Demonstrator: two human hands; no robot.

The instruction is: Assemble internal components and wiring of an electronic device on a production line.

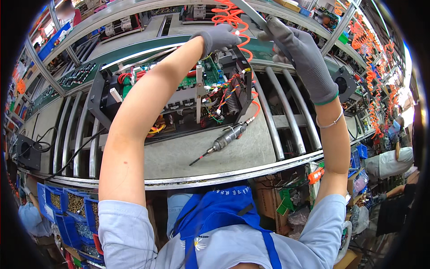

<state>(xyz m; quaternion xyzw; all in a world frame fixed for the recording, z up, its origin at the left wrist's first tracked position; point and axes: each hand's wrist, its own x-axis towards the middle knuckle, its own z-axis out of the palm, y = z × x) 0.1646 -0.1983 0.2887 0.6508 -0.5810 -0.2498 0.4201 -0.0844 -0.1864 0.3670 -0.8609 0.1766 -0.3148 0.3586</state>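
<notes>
Both arms up over counter (pixel 215 154). Left hand (pixel 218 38) clenched at orange coiled hose (pixel 230 18); right hand (pixel 298 56) grasping grey bar (pixel 248 11). Pneumatic screwdriver (pixel 226 139) lying beside open chassis (pixel 179 96).

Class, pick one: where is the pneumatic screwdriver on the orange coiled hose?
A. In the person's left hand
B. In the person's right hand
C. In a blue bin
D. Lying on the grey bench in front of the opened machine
D: the screwdriver lies free on the bench, before the machine; both gloved hands are raised beyond it.
</notes>
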